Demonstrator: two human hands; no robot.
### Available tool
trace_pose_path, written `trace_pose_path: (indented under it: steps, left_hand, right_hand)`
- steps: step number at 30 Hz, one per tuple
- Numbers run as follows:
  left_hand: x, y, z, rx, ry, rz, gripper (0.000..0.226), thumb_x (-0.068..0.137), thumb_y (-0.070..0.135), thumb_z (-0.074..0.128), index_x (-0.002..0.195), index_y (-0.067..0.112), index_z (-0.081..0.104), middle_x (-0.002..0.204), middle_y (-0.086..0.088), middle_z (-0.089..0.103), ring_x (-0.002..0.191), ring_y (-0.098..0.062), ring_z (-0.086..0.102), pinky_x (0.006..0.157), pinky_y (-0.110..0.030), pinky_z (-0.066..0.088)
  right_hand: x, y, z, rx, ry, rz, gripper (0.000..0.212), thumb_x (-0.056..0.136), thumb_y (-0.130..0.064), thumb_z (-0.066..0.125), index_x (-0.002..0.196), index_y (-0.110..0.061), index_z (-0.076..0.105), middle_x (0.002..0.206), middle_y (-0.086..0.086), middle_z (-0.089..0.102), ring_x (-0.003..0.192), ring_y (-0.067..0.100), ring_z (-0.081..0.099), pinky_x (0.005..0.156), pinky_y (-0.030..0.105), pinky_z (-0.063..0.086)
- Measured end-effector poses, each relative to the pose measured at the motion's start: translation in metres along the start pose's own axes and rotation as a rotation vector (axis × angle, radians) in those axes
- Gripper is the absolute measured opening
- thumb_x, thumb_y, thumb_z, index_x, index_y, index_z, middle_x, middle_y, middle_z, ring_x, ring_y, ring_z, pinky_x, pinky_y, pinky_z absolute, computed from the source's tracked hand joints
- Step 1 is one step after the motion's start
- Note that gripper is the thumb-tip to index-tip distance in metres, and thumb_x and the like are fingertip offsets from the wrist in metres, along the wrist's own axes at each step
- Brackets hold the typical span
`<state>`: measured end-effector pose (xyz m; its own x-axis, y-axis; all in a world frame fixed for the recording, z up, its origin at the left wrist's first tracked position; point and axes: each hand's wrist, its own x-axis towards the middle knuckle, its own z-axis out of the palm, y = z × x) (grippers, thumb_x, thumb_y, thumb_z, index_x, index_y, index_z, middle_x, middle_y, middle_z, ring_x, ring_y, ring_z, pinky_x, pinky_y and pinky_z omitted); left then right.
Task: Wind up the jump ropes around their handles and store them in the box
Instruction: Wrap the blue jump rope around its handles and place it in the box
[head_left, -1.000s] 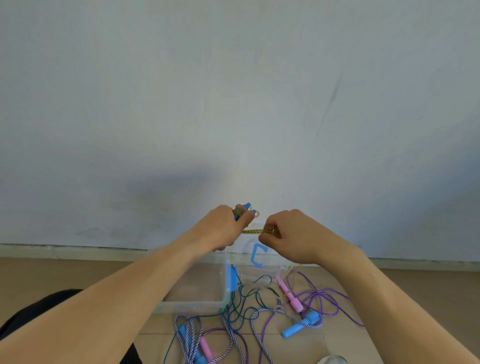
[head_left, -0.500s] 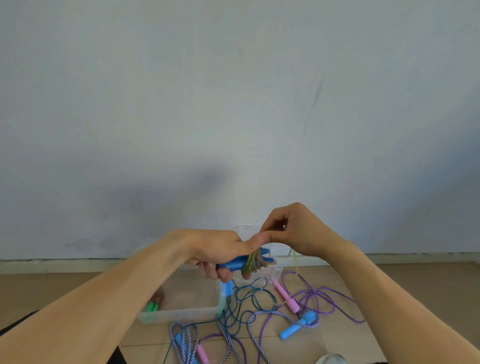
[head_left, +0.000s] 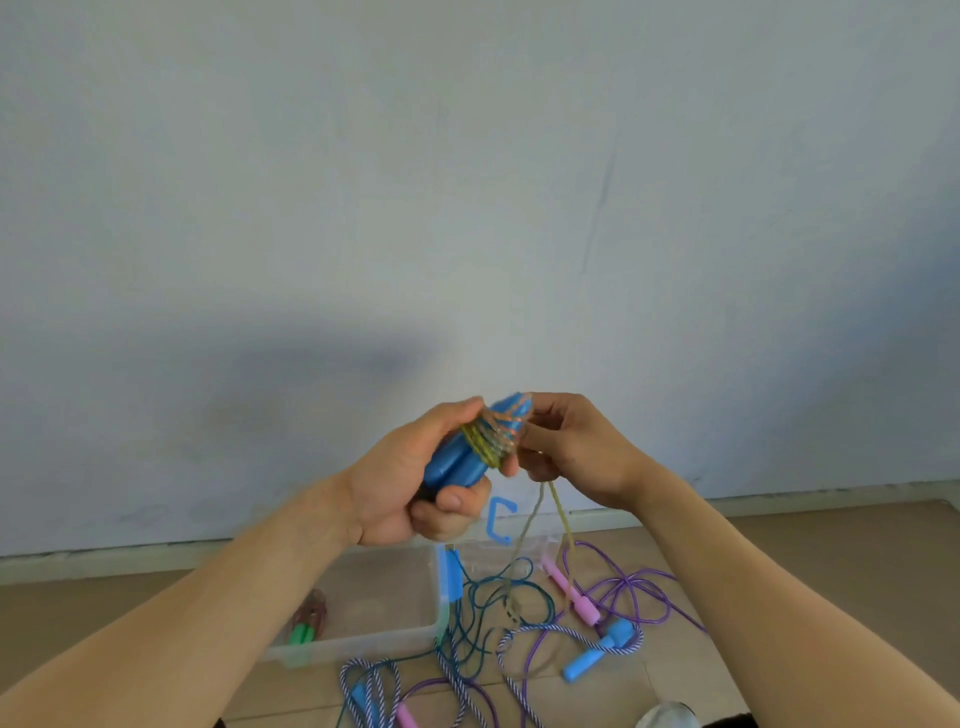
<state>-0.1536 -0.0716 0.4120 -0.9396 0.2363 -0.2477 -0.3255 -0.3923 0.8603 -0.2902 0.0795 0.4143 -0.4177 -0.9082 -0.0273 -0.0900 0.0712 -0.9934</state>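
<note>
The left hand (head_left: 410, 478) grips a pair of blue handles (head_left: 467, 457); the right hand (head_left: 566, 447) pinches the yellow rope (head_left: 488, 441) beside its coils. Keep tension so each turn lies snug as the hanging loop (head_left: 540, 540) shortens. Below, a clear box (head_left: 384, 608) sits on a tan floor (head_left: 779, 571) among loose ropes, by a pale wall (head_left: 467, 182).

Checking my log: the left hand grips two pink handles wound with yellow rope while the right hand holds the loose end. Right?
Not quite: in the head view the handles in the left hand are blue, not pink. Yellow rope winds round them, and the right hand holds its loose end.
</note>
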Motion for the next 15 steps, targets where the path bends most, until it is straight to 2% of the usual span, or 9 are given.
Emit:
trace_pose_path:
  steps: [4, 7, 10, 13, 15]
  left_hand:
    - [-0.001, 0.009, -0.008, -0.16, 0.174, 0.14, 0.057, 0.093, 0.054, 0.033, 0.082, 0.01, 0.067, 0.048, -0.002, 0.03, 0.042, -0.008, 0.011, 0.044, -0.02, 0.009]
    - [-0.003, 0.01, -0.014, -0.12, 0.256, 0.16, 0.06, 0.097, 0.051, 0.029, 0.084, 0.008, 0.068, 0.05, -0.004, 0.029, 0.042, -0.008, 0.012, 0.045, -0.023, 0.008]
    - [-0.001, 0.008, -0.016, -0.09, 0.355, 0.203, 0.058, 0.099, 0.051, 0.028, 0.087, 0.007, 0.064, 0.051, -0.005, 0.031, 0.04, -0.008, 0.015, 0.044, -0.022, 0.009]
    - [-0.003, 0.015, -0.033, -0.144, 0.571, 0.311, 0.055, 0.1, 0.051, 0.028, 0.086, 0.008, 0.06, 0.048, -0.003, 0.036, 0.034, -0.008, 0.018, 0.043, -0.018, 0.009]
    - [-0.01, 0.021, -0.049, -0.063, 0.76, 0.333, 0.054, 0.1, 0.05, 0.03, 0.084, 0.008, 0.059, 0.047, -0.004, 0.039, 0.032, -0.009, 0.019, 0.043, -0.017, 0.009]
  right_hand:
    - [0.002, 0.002, -0.003, -0.098, 0.09, 0.051, 0.014, 0.094, -0.018, 0.065, 0.099, -0.011, 0.075, 0.067, 0.004, 0.056, 0.052, 0.012, 0.035, 0.048, 0.022, 0.03]
    - [0.003, 0.004, -0.005, -0.25, 0.139, 0.044, 0.019, 0.095, -0.028, 0.062, 0.098, -0.014, 0.076, 0.06, -0.004, 0.055, 0.05, 0.007, 0.04, 0.048, 0.019, 0.034]
    - [0.002, 0.007, -0.01, -0.475, 0.107, 0.074, 0.026, 0.094, -0.038, 0.061, 0.091, -0.016, 0.075, 0.054, -0.008, 0.049, 0.046, 0.002, 0.041, 0.05, 0.014, 0.037]
    - [-0.004, 0.018, -0.029, -0.556, 0.086, 0.205, 0.035, 0.095, -0.046, 0.056, 0.086, -0.018, 0.075, 0.059, 0.0, 0.04, 0.047, 0.007, 0.035, 0.052, 0.022, 0.035]
    - [-0.01, 0.029, -0.047, -0.526, 0.108, 0.313, 0.039, 0.094, -0.048, 0.055, 0.083, -0.017, 0.074, 0.065, 0.005, 0.038, 0.047, 0.009, 0.034, 0.051, 0.025, 0.035]
